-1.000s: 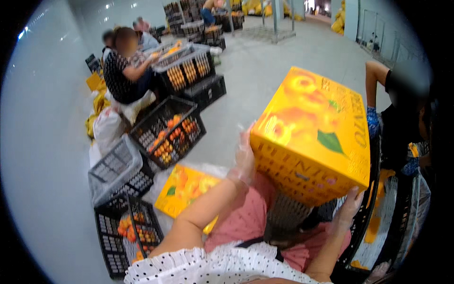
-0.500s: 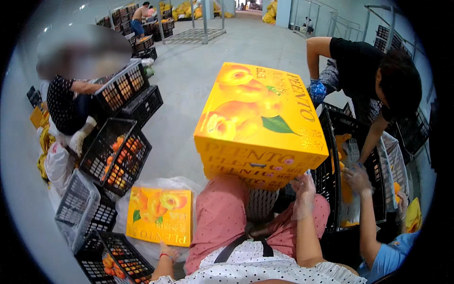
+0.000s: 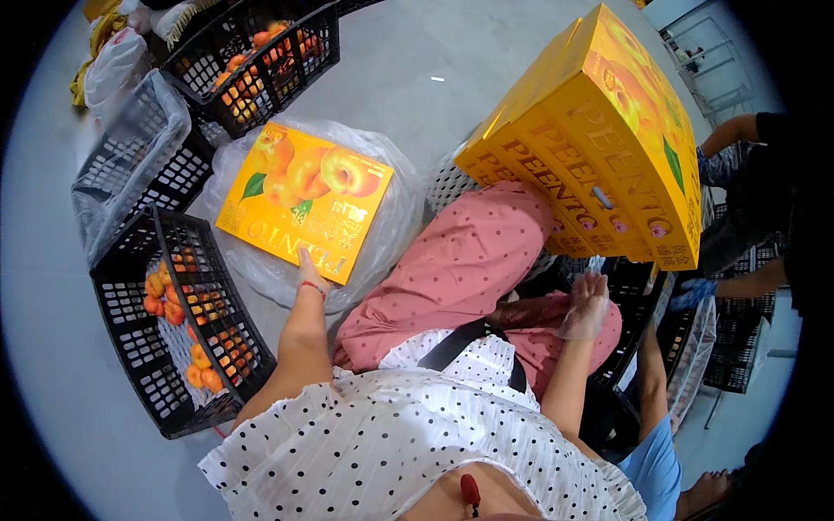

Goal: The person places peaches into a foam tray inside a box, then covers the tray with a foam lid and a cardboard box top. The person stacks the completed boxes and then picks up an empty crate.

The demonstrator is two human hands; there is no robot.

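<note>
A flat yellow fruit box (image 3: 306, 204) printed with peaches lies on crumpled clear plastic (image 3: 395, 187) to my left. My left hand (image 3: 313, 276), with a red band at the wrist, grips its near edge; one digit rests on top and the other fingers are mostly hidden. Over my right knee, my right hand (image 3: 587, 308) wears a clear plastic glove. Its fingers stretch forward, holding nothing I can see, just below a stack of yellow fruit boxes (image 3: 569, 165). That stack stands ahead of my knees, on a white perforated crate (image 3: 445, 182).
Black crates of orange-red fruit stand at the near left (image 3: 165, 382) and far left (image 3: 308, 52), with a plastic-lined crate (image 3: 95, 221) between them. At right, a co-worker's blue-gloved hand (image 3: 691, 293) and another person's blue sleeve (image 3: 653, 460) are beside more black crates.
My view has swung down and to the left, so the box stack now sits further right in it. My left hand stays at the flat box's near edge; my right stays near the stack.
</note>
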